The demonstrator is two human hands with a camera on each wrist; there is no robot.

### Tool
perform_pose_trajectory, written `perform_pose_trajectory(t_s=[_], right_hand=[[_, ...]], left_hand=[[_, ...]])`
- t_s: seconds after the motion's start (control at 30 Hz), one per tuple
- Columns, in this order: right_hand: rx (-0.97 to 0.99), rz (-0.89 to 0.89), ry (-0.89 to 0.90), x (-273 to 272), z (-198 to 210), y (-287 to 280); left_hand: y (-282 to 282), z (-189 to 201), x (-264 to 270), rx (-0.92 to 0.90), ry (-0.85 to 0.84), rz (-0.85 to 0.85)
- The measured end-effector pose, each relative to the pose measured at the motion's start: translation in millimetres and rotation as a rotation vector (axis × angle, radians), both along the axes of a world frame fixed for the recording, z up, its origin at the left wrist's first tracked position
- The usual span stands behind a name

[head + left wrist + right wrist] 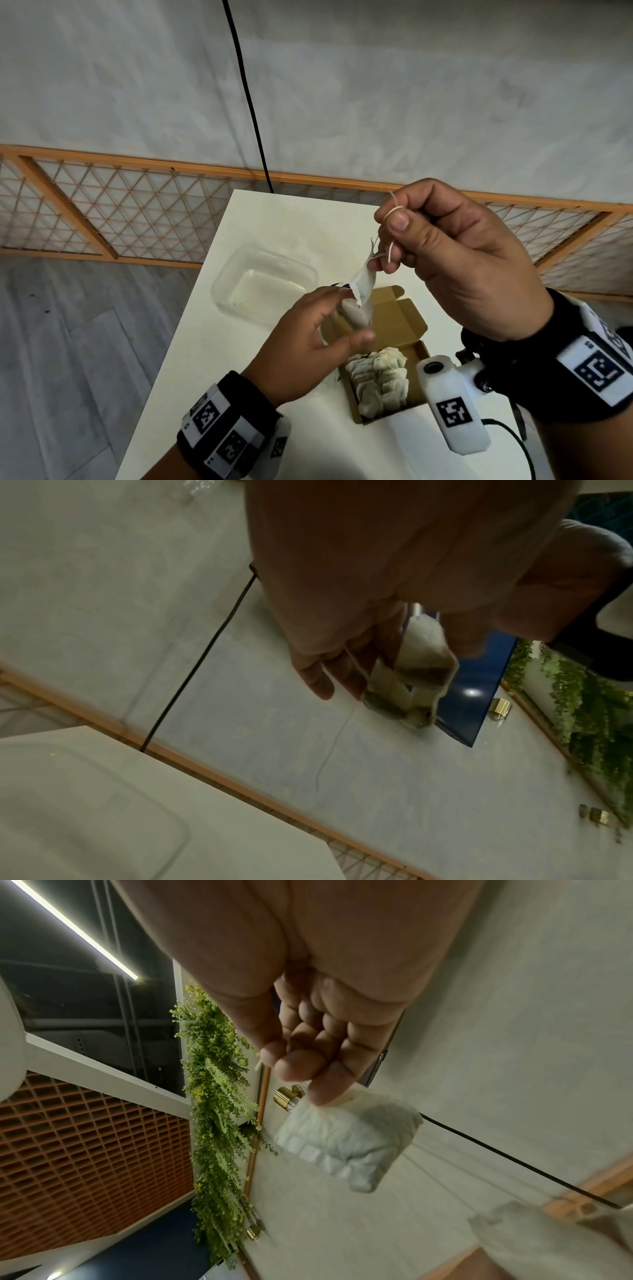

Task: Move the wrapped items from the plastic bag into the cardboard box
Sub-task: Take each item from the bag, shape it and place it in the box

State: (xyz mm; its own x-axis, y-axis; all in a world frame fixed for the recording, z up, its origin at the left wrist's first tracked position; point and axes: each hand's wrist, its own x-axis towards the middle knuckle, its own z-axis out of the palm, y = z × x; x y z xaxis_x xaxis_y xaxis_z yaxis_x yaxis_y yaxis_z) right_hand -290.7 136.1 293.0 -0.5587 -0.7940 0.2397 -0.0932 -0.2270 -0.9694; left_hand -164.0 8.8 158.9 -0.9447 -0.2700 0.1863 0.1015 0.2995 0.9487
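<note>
Above the open cardboard box, both hands work on small wrapped sachets with strings. My right hand pinches a thin string looped over its fingertip and the top of a white sachet, which hangs down from it. In the right wrist view, my right hand holds that same white sachet. Just below, my left hand holds a greyish sachet between thumb and fingers. The left wrist view shows my left hand round that greyish sachet. Several sachets lie inside the box. I see no plastic bag clearly.
An empty clear plastic tub stands on the white table, left of and behind the box. A black cable runs down the wall to the table's far edge. An orange lattice rail lines the wall.
</note>
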Motion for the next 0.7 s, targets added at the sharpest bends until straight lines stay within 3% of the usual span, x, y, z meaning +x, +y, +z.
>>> perform_pose_trajectory(t_s=[0.43,0.7], right_hand=[[0.064,-0.226,0.131,-24.4,-19.0,3.8],[0.150,-0.306,0.157,-39.0,-47.6,-6.5]], left_hand=[[-1.1,14.4,7.0,0.249,0.044,0.166],[-3.8,21.6,11.9,0.071,0.070,0.172]])
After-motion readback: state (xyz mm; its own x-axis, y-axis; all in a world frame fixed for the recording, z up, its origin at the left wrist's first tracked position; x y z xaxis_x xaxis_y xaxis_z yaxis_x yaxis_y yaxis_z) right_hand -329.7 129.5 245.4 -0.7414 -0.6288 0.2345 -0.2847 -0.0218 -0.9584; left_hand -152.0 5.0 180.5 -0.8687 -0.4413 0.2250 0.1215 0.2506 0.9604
